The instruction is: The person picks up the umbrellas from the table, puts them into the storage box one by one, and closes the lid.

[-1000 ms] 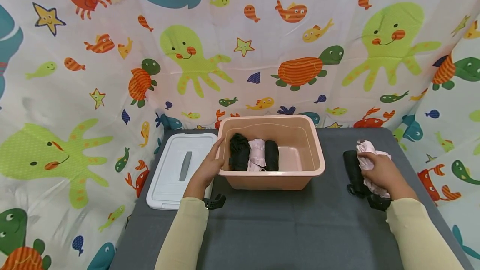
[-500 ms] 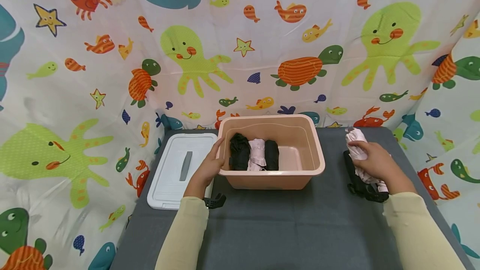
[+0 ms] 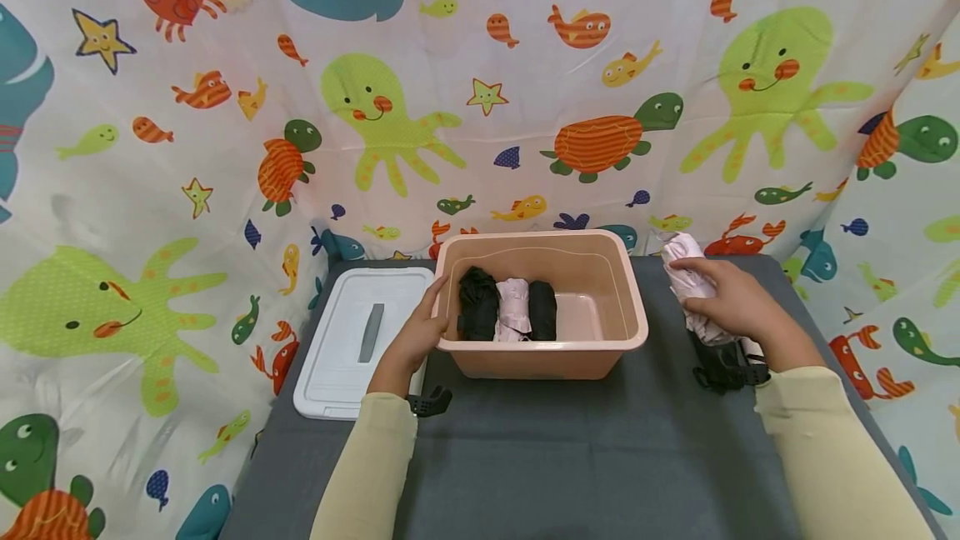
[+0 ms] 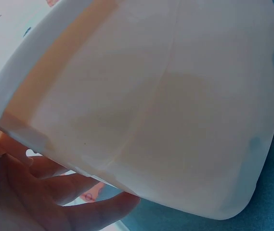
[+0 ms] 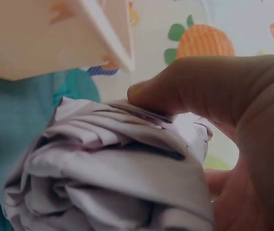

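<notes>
pale pink roll (image 5: 112, 163) — cut off below in the right wrist view

The bin (image 3: 525, 363) is peach, the held roll (image 5: 112, 168) pale pink

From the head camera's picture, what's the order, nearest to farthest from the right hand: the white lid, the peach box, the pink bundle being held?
1. Pink bundle: held in the right hand.
2. Peach box: to that hand's left.
3. White lid: left of the box.
</notes>
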Demonstrator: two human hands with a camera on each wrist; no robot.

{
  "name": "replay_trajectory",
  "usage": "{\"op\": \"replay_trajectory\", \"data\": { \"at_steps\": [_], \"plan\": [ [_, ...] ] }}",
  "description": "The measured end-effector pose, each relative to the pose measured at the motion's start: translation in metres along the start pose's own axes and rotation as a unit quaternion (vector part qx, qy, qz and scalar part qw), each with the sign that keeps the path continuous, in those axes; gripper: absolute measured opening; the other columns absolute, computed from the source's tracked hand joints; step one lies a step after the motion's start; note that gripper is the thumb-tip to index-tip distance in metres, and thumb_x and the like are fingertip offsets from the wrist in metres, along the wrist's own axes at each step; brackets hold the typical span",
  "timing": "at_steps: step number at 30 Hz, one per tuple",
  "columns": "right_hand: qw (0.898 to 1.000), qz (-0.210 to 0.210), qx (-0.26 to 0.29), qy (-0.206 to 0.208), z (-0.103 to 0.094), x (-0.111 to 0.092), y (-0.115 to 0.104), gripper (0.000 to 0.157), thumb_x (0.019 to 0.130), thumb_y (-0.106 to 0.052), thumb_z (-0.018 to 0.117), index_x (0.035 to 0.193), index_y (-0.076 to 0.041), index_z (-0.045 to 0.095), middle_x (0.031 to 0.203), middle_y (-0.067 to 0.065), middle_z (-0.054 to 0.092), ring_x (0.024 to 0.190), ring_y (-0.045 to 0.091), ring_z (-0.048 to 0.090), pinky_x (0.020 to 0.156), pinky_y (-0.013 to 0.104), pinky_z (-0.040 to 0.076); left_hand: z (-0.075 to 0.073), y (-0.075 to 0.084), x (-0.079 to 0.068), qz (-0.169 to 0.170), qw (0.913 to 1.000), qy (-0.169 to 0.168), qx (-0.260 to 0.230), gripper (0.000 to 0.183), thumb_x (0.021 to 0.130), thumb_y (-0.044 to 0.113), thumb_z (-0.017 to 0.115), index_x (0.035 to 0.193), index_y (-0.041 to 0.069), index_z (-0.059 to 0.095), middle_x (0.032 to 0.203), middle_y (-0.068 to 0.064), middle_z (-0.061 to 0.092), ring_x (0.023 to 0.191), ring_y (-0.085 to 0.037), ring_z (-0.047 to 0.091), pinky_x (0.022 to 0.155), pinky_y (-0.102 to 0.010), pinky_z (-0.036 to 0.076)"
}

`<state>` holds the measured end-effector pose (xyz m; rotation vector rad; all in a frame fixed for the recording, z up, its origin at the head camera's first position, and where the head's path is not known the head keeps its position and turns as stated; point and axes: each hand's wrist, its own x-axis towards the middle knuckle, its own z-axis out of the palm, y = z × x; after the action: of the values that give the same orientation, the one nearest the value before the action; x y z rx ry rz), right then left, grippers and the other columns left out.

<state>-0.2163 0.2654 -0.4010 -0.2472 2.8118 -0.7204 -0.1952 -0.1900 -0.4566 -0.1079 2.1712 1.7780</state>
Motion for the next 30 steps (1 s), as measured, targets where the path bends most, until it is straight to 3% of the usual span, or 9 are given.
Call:
{"op": "replay_trajectory", "data": {
  "at_steps": [6, 11, 15, 22, 30],
  "plan": [
    [1.000, -0.025, -0.001, 0.007, -0.010, 0.002, -0.017, 0.063, 0.085, -0.025, 0.067, 0.143, -0.016, 0.044, 0.144, 0.032, 0.034, 0.114, 0.048, 0.041, 0.087, 0.066, 0.044, -0.003, -0.014, 0.014, -0.006, 1.0000, 0.002, -0.003, 0.081, 0.088, -0.007, 0.038, 0.156, 0.031, 0.014, 0.163, -0.011, 0.006, 0.144, -0.037, 0.022, 0.106, -0.060, 0.036],
    [0.999, -0.046, -0.001, 0.012, -0.015, 0.002, -0.030, 0.060, 0.086, -0.021, 0.066, 0.142, -0.016, 0.046, 0.145, 0.030, 0.037, 0.115, 0.045, 0.044, 0.089, 0.066, 0.044, -0.003, -0.025, 0.023, 0.004, 0.9999, 0.013, -0.008, 0.081, 0.089, -0.006, 0.038, 0.154, 0.038, 0.017, 0.162, -0.009, 0.010, 0.143, -0.039, 0.026, 0.105, -0.060, 0.036],
    [0.998, -0.056, -0.006, 0.012, -0.017, 0.002, -0.039, 0.060, 0.086, -0.021, 0.066, 0.142, -0.016, 0.047, 0.144, 0.029, 0.039, 0.115, 0.043, 0.045, 0.088, 0.063, 0.045, -0.002, -0.029, 0.023, 0.011, 0.9997, 0.022, -0.008, 0.080, 0.089, -0.005, 0.038, 0.152, 0.040, 0.020, 0.161, -0.009, 0.015, 0.141, -0.040, 0.032, 0.103, -0.061, 0.039],
    [0.998, -0.067, -0.008, 0.011, -0.017, 0.005, -0.057, 0.060, 0.084, -0.020, 0.068, 0.141, -0.017, 0.049, 0.142, 0.026, 0.042, 0.106, 0.041, 0.049, 0.076, 0.052, 0.054, -0.002, -0.029, 0.023, 0.010, 0.9994, 0.033, -0.006, 0.081, 0.087, -0.005, 0.040, 0.152, 0.040, 0.022, 0.160, -0.009, 0.016, 0.140, -0.039, 0.033, 0.102, -0.060, 0.040],
    [0.995, -0.095, -0.012, -0.003, -0.015, 0.013, -0.075, 0.058, 0.085, -0.019, 0.068, 0.140, -0.019, 0.050, 0.142, 0.024, 0.043, 0.112, 0.041, 0.048, 0.083, 0.059, 0.051, -0.002, -0.031, 0.024, 0.009, 0.9993, 0.035, -0.011, 0.079, 0.090, -0.004, 0.041, 0.152, 0.040, 0.021, 0.160, -0.009, 0.017, 0.139, -0.039, 0.034, 0.101, -0.060, 0.041]
  ]
}}
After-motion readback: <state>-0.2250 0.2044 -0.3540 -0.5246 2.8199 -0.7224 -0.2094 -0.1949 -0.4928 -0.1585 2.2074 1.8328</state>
